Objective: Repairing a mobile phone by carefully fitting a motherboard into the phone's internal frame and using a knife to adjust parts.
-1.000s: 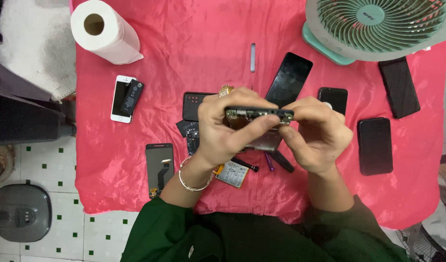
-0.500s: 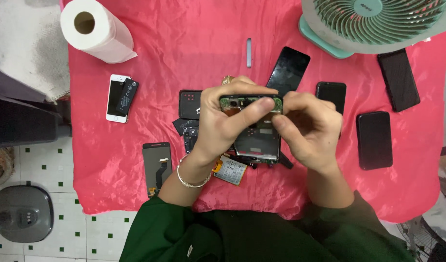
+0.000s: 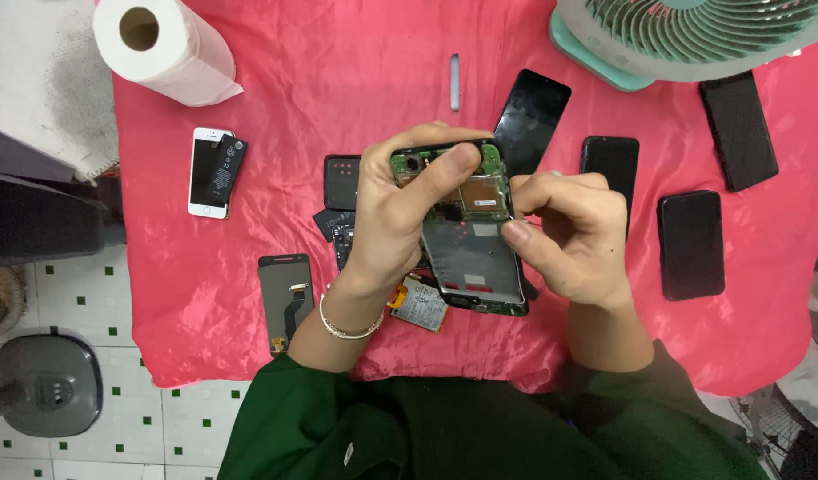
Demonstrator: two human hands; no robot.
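1. The left hand [image 3: 396,213] is wrapped around the opened black phone frame with its green circuit board [image 3: 467,227], held above the red cloth [image 3: 338,62]; a steady grip serves best.
2. The frame shows bare metal, no screen.
3. The right hand [image 3: 569,236] has its fingertips pinched shut at the board's edge; what they hold is too small to tell, so light work seems wise.
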